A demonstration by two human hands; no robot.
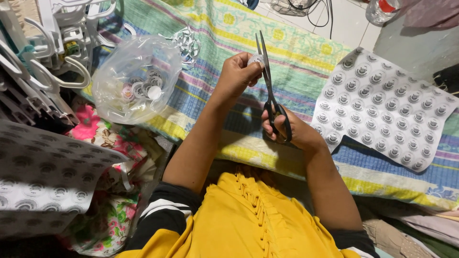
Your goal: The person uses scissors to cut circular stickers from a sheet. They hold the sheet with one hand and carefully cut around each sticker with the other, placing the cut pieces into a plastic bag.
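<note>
**Over a quilted spread, scissors meet a paper disc**

Above the striped quilt [306, 62], your left hand [236, 74] pinches a small round label [255, 59] between fingertips, held against the blades. Your right hand [291, 131] grips the black-handled scissors [268, 81], fingers through the loops, blades nearly closed. A sheet of round labels [382, 110] lies just right; a plastic bag of cut discs [136, 79] sits left.

Black-handled scissors [272, 102], a white round-patterned sheet [382, 107], a striped green-yellow-blue quilt [229, 28], a yellow shirt [244, 220].

Shiny metal scissors [270, 86] with black plastic handles, matt paper sheet [382, 110], clear crinkly plastic bag [131, 81], soft quilted cloth [267, 38]
</note>
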